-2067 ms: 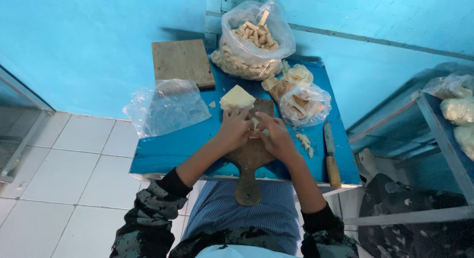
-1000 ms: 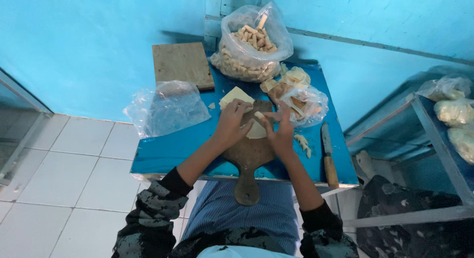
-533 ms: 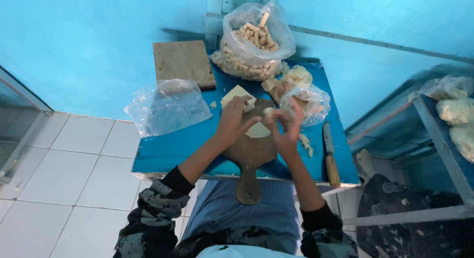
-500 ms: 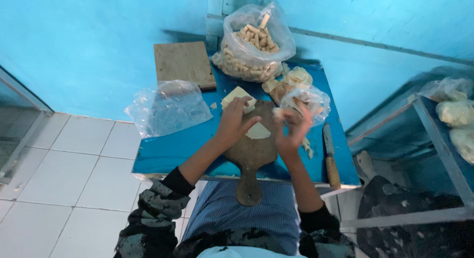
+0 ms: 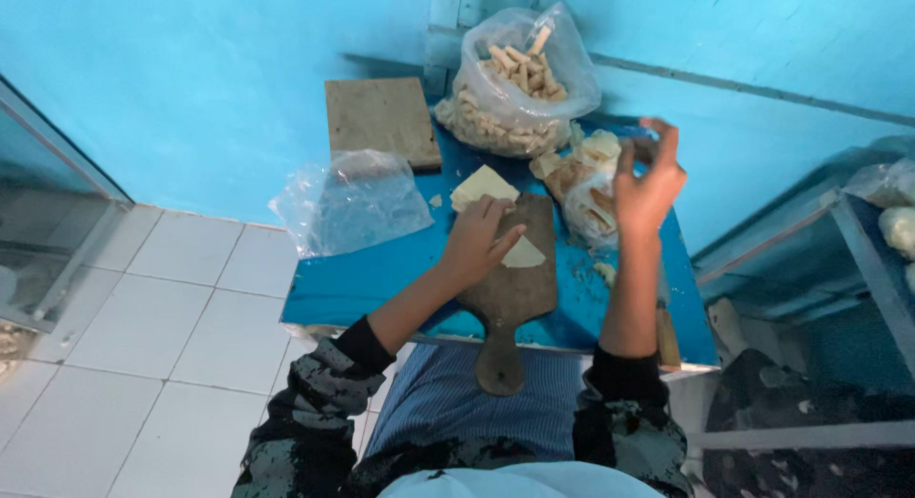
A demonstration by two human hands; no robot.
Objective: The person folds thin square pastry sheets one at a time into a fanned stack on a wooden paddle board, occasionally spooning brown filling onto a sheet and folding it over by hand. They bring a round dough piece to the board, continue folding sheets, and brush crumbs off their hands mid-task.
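I judge us well along: the bag [image 5: 519, 83] holds many rolls, my left hand [image 5: 479, 243] lies open on a wrapper [image 5: 522, 254], my right hand [image 5: 648, 179] pinches something I can't make out, and the stack [image 5: 481, 185] remains.

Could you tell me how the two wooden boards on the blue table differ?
The paddle board has a handle that overhangs the near table edge; the square board has none and lies at the far edge. The left hand presses a pale sheet onto the paddle board; the square board is bare. Both are brown wood, lying flat.
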